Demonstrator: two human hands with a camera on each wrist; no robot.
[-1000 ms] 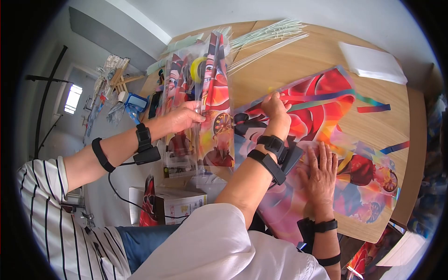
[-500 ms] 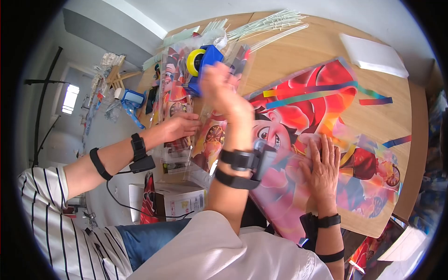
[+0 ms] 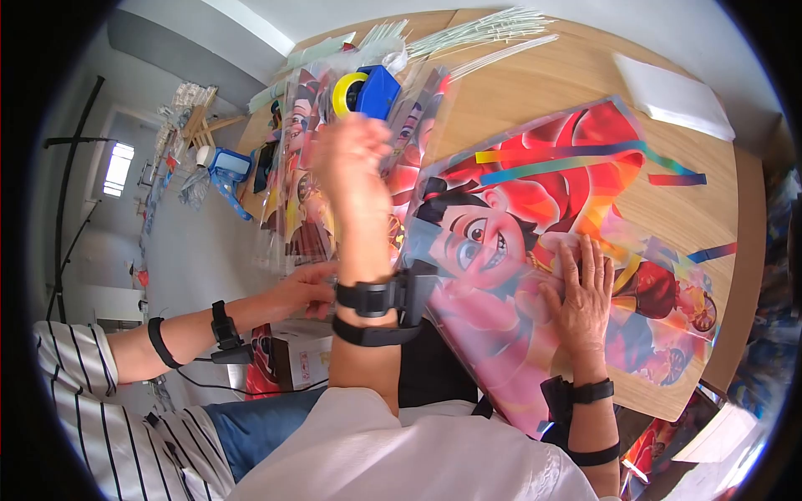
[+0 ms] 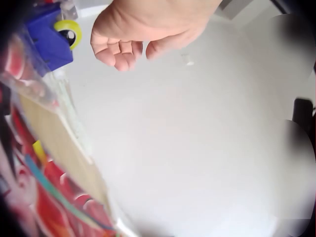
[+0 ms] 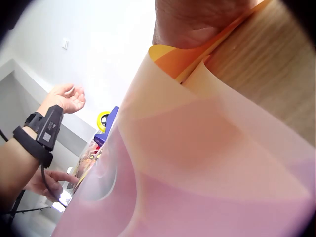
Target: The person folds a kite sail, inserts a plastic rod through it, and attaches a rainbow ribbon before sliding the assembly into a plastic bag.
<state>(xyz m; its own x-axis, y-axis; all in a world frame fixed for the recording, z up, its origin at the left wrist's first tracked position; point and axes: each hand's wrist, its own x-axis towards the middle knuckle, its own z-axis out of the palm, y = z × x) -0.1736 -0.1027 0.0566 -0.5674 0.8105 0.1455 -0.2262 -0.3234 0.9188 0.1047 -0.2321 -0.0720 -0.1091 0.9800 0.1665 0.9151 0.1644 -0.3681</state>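
My left hand (image 3: 352, 159), blurred in the head view, is raised over plastic-wrapped printed sheets (image 3: 301, 125), just below a blue tape dispenser (image 3: 380, 90) with a yellow roll. The left wrist view shows the same hand (image 4: 143, 27) with its fingers loosely curled and nothing in them, beside the dispenser (image 4: 49, 42). Flat with fingers extended, my right hand (image 3: 582, 301) rests on a large printed sheet with a cartoon face (image 3: 476, 238). Rainbow ribbons (image 3: 560, 153) lie across its red part. The right wrist view has the sheet (image 5: 197, 148) curving up near the palm.
Another person's hand (image 3: 305, 290) is at the left near the wrapped sheets. Thin pale sticks (image 3: 476, 37) and a white stack (image 3: 675, 96) lie toward the table's far side. Below the table's left edge stands a box (image 3: 309, 359).
My left hand has let go of the ribbon ends and moved left toward the tape dispenser, now uncovered. The other person's hand has moved down, off the wrapped sheets. My right hand stays in place.
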